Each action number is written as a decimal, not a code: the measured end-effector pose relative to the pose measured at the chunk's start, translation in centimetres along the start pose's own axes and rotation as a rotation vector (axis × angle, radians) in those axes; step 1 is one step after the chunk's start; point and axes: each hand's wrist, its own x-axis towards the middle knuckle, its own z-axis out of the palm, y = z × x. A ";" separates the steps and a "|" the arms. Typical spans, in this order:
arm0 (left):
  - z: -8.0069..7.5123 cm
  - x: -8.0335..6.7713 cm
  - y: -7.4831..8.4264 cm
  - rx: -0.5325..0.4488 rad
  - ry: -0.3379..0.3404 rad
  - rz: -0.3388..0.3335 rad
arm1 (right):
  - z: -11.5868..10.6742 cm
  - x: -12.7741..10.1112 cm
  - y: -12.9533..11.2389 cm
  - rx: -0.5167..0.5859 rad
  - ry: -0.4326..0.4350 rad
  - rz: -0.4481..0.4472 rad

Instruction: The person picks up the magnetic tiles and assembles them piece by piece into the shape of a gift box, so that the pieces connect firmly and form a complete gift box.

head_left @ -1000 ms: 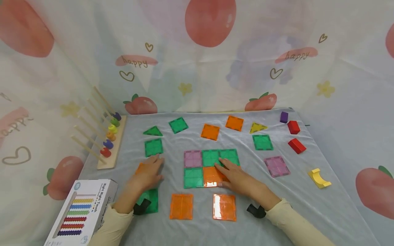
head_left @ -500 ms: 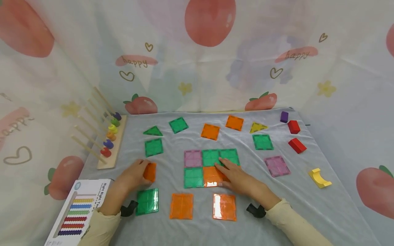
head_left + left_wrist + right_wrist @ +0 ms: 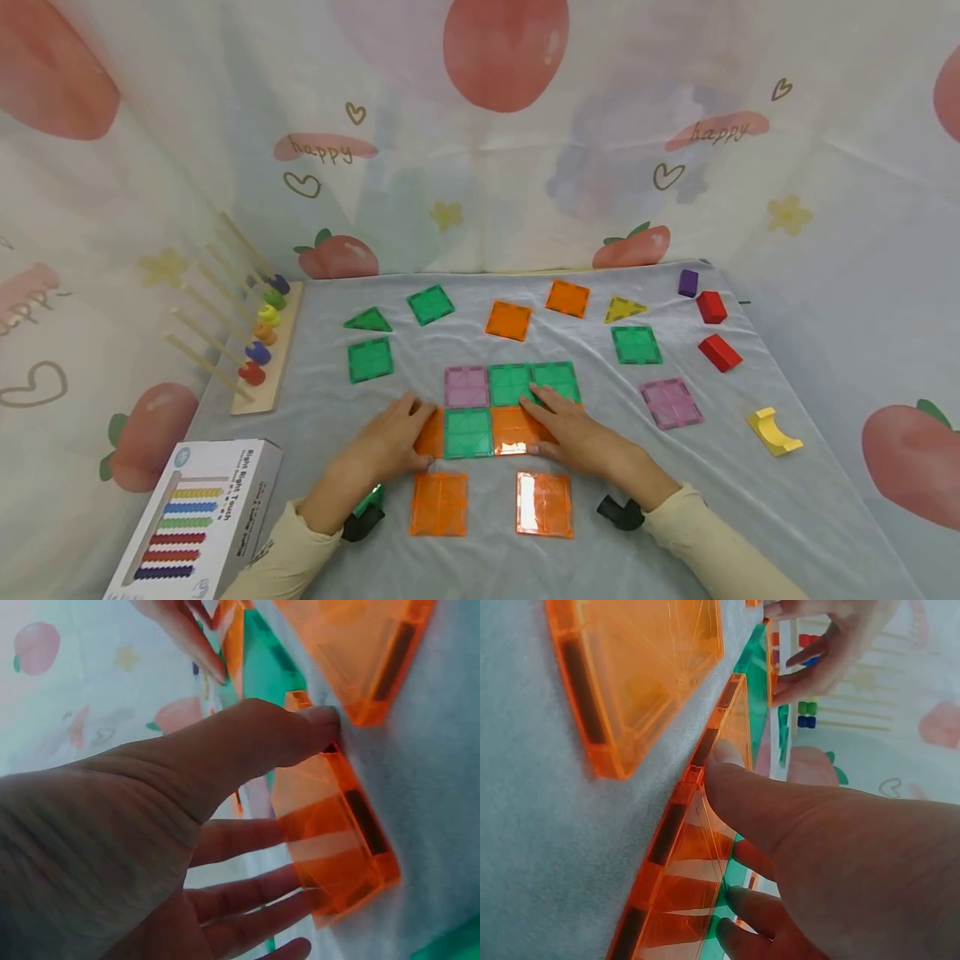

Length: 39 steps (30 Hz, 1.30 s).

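Note:
A flat patch of square magnetic tiles lies mid-cloth: a purple tile (image 3: 467, 386), two green ones (image 3: 534, 382), a green tile (image 3: 468, 433) and an orange tile (image 3: 516, 429) in front. My left hand (image 3: 408, 433) pinches a small orange tile (image 3: 430, 435) between thumb and fingers and holds it tilted against the left edge of the front green tile. The left wrist view shows this orange tile (image 3: 337, 840) in the left hand (image 3: 311, 817). My right hand (image 3: 551, 421) lies flat on the patch's orange tile (image 3: 697, 847), thumb (image 3: 724, 757) at its edge.
Two loose orange tiles (image 3: 438, 502) (image 3: 543, 502) lie near me. More tiles are scattered behind and to both sides. A boxed abacus (image 3: 195, 517) and a wooden peg rack (image 3: 255, 350) stand at the left. Red blocks (image 3: 720, 352), a purple block (image 3: 687, 283) and a yellow arch (image 3: 772, 432) lie at the right.
My left hand picked up the orange tile from the left side and carried it right to the patch's left edge. The right hand stayed on the patch.

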 end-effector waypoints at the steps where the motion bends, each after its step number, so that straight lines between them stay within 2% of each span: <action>1: 0.1 0.1 0.1 -0.004 0.001 0.009 | 0.0 0.0 0.0 0.000 -0.001 0.001; 5: 0.4 0.5 0.2 -0.016 0.006 0.037 | 0.0 -0.1 0.1 -0.003 -0.002 0.002; 10: 0.5 0.9 -0.2 -0.060 0.003 0.039 | 0.0 -0.1 0.0 -0.005 0.006 -0.011; 13: -0.4 1.8 -1.4 -0.106 0.008 0.058 | -0.1 -0.2 0.0 -0.001 0.010 -0.010; 16: -2.0 3.3 -3.9 -0.092 0.100 0.060 | -0.2 -0.2 -0.1 0.001 0.011 -0.005; 18: -3.1 4.5 -6.0 -0.050 0.185 0.021 | -0.2 -0.2 0.0 -0.001 0.013 -0.001; 20: -3.9 5.3 -7.9 -0.002 0.216 -0.060 | -0.2 -0.2 -0.1 -0.002 0.013 -0.002; 23: -4.5 6.2 -10.1 0.008 0.143 -0.190 | 0.0 -0.1 0.0 0.001 0.009 -0.011; 26: -4.6 6.5 -11.0 -0.047 0.075 -0.264 | 0.2 -0.2 0.1 0.009 0.007 -0.011; 29: -4.8 6.7 -11.2 -0.081 0.097 -0.283 | 0.3 -0.2 0.2 0.014 0.009 0.002; 32: -5.1 6.5 -10.6 -0.058 0.141 -0.263 | 0.3 -0.1 0.1 0.013 0.012 0.000; 36: -4.9 6.2 -8.0 -0.061 0.155 -0.159 | 0.3 0.0 0.0 0.013 0.013 0.001; 39: -4.0 5.9 -5.6 -0.071 0.110 -0.064 | 0.3 0.0 0.0 0.015 0.010 0.005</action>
